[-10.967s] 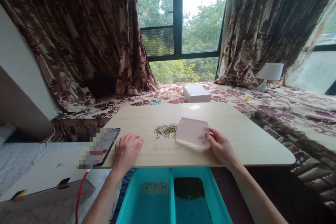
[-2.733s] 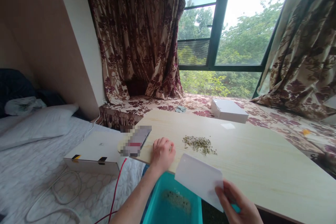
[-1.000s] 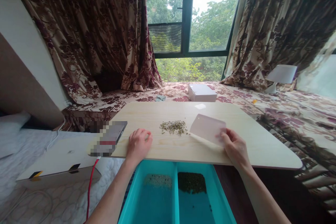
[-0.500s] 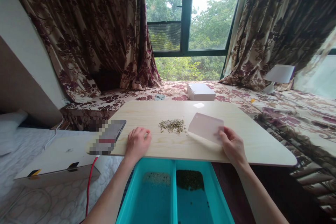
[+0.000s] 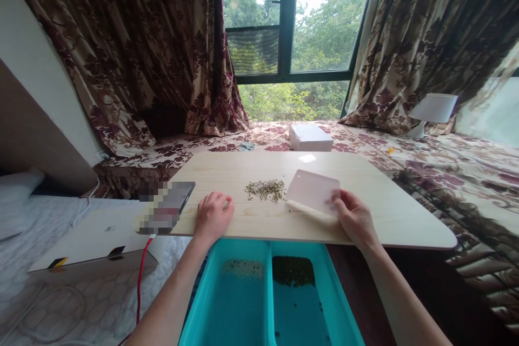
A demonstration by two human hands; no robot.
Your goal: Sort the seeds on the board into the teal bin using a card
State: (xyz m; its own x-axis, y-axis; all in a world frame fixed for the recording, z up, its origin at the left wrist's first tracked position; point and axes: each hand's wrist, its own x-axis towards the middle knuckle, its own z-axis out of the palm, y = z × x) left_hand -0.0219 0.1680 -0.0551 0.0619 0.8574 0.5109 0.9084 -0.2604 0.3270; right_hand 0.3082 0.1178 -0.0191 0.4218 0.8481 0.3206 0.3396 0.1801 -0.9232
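Note:
My right hand (image 5: 357,217) pinches the near right corner of a translucent white plastic scraper (image 5: 311,190), a thin sheet with a small hole in one corner. It is tilted over the pale wooden table (image 5: 389,211), its left edge close beside the grain pile. That pile (image 5: 265,190) mixes small green beans, probably mung beans, with pale grains like rice. My left hand (image 5: 214,216) rests on the table left of the pile, fingers curled in loosely; its palm is hidden. Below the table's front edge is a turquoise two-compartment tub (image 5: 268,303).
Pale grains (image 5: 243,268) lie in the tub's left compartment, dark green beans (image 5: 293,270) in the right. A partly pixelated phone (image 5: 180,203) with a red cable (image 5: 140,275) sits at the table's left end. Beyond the table are a white box (image 5: 311,138) and a lamp (image 5: 436,109).
The scraper was over the table's front edge above the tub 2.7 seconds ago; it is now beside the pile, edging slightly left. My left hand's fingers, spread 11 seconds ago, are curled now.

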